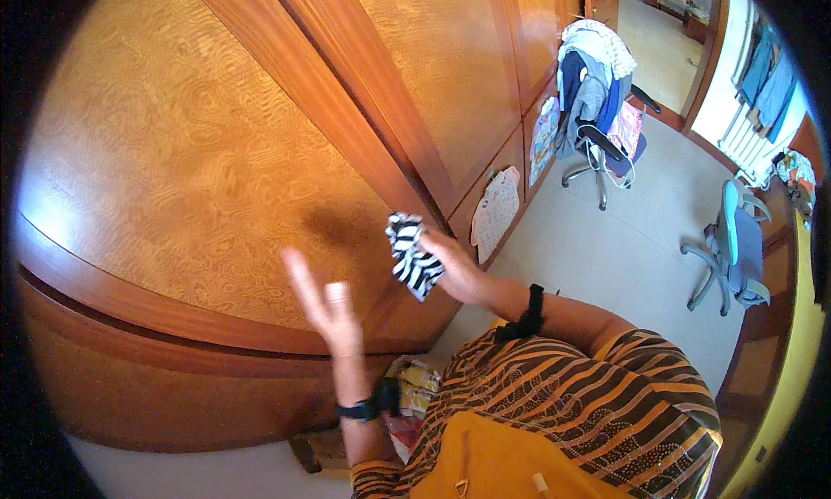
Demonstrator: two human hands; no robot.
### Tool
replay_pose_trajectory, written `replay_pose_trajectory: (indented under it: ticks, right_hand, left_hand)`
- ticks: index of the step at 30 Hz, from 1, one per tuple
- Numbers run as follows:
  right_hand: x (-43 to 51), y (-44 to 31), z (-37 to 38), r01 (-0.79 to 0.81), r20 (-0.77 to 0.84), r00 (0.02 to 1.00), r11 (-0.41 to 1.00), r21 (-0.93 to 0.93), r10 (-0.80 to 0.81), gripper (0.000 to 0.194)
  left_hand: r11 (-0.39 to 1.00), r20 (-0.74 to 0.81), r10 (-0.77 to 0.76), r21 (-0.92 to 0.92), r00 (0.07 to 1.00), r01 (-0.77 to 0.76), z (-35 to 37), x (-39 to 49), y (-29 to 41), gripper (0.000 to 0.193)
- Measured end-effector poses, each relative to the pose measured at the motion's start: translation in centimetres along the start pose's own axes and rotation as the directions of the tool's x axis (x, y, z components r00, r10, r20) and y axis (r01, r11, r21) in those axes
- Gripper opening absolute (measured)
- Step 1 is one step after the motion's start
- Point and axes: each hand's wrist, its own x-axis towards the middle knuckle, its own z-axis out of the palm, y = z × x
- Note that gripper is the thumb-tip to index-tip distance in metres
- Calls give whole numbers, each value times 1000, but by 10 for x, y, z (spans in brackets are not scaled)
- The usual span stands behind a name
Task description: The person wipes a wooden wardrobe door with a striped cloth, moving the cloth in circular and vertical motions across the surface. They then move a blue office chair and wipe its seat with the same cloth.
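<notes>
My right hand (454, 272) grips a crumpled black-and-white striped cloth (415, 257) in front of the wooden wardrobe door (214, 174). To the left of it, my left hand (334, 311) is raised, its thumb and fingers apart and nothing between them. Motion blurs the left hand a little. Whether its fingertips touch the door cannot be told. Both wrists carry dark bands.
Clothes (587, 64) are heaped over an office chair at the upper right. A blue swivel chair (743, 246) stands farther right. Garments (769, 77) hang above a white radiator (740, 139). Bags or packages (415, 385) lie low beside my body.
</notes>
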Motion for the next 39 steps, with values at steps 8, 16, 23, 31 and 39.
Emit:
replay_pose_trajectory:
  ticks: [8,16,23,31,39]
  right_hand:
    - [-3,-7,10,-219,129,973,949,226,193,49]
    - [-1,-93,-33,179,407,912,831,-526,61,56]
    - [-52,-123,-185,-63,-27,992,304,-951,122,50]
    - [-252,-152,-385,-630,-605,765,-65,-774,-218,45]
    - [-494,-87,-457,-964,-958,259,-93,-248,-127,45]
  left_hand:
    - [986,109,-67,-142,992,82,95,-20,31,61]
    - [902,-267,432,115,862,-416,86,93,33,55]
    - [726,-502,683,549,531,-414,82,240,67,59]
    - [287,152,585,880,796,-379,211,245,16,56]
    - [249,525,405,724,748,-643,278,116,-79,50]
